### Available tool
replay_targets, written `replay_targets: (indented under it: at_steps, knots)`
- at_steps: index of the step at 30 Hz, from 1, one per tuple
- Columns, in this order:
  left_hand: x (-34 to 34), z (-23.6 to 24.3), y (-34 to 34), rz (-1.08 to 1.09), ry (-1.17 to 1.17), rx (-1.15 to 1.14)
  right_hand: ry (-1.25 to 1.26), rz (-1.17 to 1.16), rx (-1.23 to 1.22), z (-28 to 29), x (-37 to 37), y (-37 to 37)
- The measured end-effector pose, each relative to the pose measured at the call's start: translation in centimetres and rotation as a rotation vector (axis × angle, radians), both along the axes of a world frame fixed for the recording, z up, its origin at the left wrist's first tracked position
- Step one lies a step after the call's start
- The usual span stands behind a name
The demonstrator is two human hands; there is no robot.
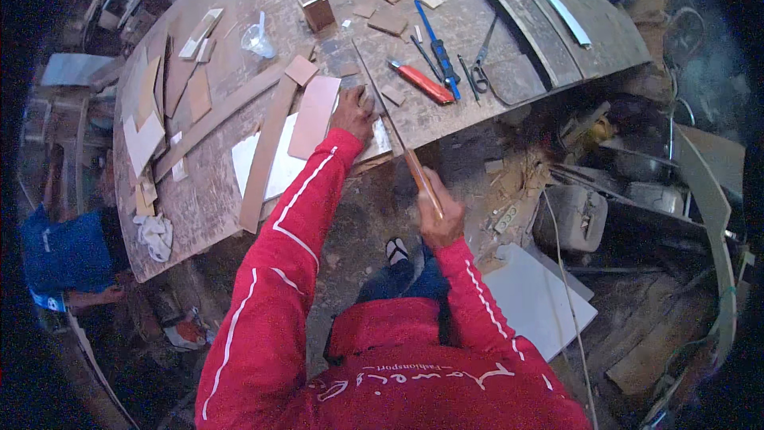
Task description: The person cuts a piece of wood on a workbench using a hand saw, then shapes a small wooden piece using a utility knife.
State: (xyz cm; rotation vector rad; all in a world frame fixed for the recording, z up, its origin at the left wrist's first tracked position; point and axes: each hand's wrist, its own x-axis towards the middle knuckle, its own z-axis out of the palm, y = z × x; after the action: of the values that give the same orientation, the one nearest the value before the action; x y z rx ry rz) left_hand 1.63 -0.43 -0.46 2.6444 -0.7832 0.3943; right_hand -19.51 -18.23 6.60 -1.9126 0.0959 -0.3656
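My right hand (442,211) is wrapped round the wooden handle of a handsaw (422,179). Its long thin blade shows edge-on and runs over the table edge, past my left hand. That left hand (356,115) is closed at the table's near edge; what lies in its fingers is mostly hidden. Under and beside it is a pale board piece (380,140). Left of the hand lies a pinkish rectangular board (315,115) on a white sheet (280,161). A long brown wood strip (270,143) sticks out over the near edge, with a small square tile (302,71) by its far end.
On the worktable (231,0) lie a red utility knife (422,82), a blue bar clamp (440,52), scissors (481,72), a plastic cup (259,40), a small wooden block (316,12) and several offcuts. A white panel (537,302) lies below right. Another person in blue (68,251) is at left.
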Motion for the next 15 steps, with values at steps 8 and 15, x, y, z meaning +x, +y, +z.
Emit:
replay_targets:
  at_steps: [8,15]
  knots:
    - [0.0,0.4,0.0,-0.017,-0.029,0.052,0.143,-0.059,0.007,1.2,-3.9,-0.5]
    - [-0.3,0.6,-0.1,-0.005,0.063,0.012,0.082,-0.035,0.002,0.1,-3.8,-0.1]
